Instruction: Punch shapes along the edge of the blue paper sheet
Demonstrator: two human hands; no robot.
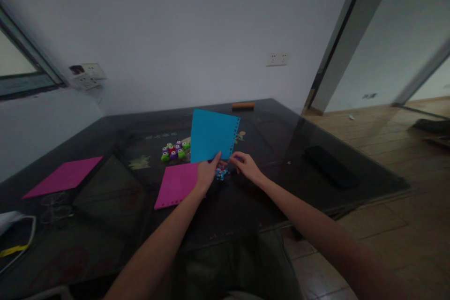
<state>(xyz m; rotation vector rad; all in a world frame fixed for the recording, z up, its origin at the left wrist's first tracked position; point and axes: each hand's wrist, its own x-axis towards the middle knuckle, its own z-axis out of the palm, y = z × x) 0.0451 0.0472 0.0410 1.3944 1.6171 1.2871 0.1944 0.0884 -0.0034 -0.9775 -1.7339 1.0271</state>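
Note:
My left hand (208,172) pinches a blue sheet (213,135) by its lower edge and holds it upright over the table. Small punched holes line the sheet's right edge. At the lower right corner, my right hand (245,165) is closed on a small purple paper punch (239,159), mostly hidden by the fingers. Below the hands lies a little heap of blue and pink paper bits (221,172). A pink sheet (177,183) with holes along its near edge lies partly under my left forearm. Several green, purple and red punches (174,151) stand grouped behind it.
On the dark glossy table (274,150) lie another pink sheet (65,177) at the left, a black case (330,167) at the right and a brown roll (243,105) at the back. Eyeglasses (56,208) and a white-rimmed object (21,234) sit near left. A wall stands behind.

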